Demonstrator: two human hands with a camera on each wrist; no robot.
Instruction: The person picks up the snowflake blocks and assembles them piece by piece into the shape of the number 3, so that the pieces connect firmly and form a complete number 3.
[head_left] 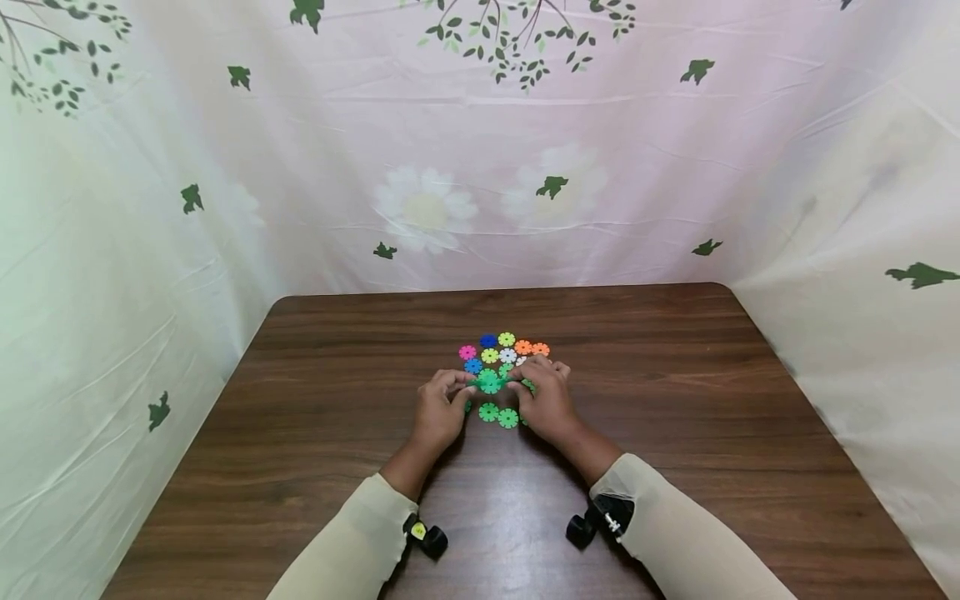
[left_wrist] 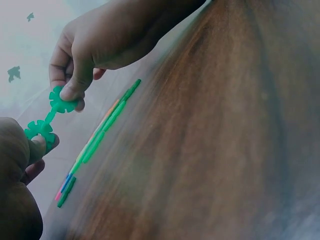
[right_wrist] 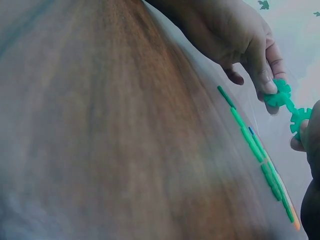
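Note:
Three green notched flower-shaped discs are slotted together in a short chain, held up over the table. The middle disc [head_left: 489, 382] faces the head camera, and the outer two stand crosswise to it. My left hand [head_left: 437, 412] pinches the left outer disc [left_wrist: 40, 129] between thumb and fingers. On the other side, my right hand [head_left: 551, 404] pinches the right outer disc [left_wrist: 62, 102]. Loose green discs [head_left: 507, 417] lie on the table just nearer than the hands, some of them partly hidden by the fingers.
Beyond the hands lie more loose discs: pink [head_left: 467, 352], blue [head_left: 488, 341], yellow [head_left: 490, 356], white [head_left: 507, 355] and orange [head_left: 522, 347]. The brown wooden table [head_left: 300, 417] meets a printed cloth [head_left: 480, 150] at its back and sides.

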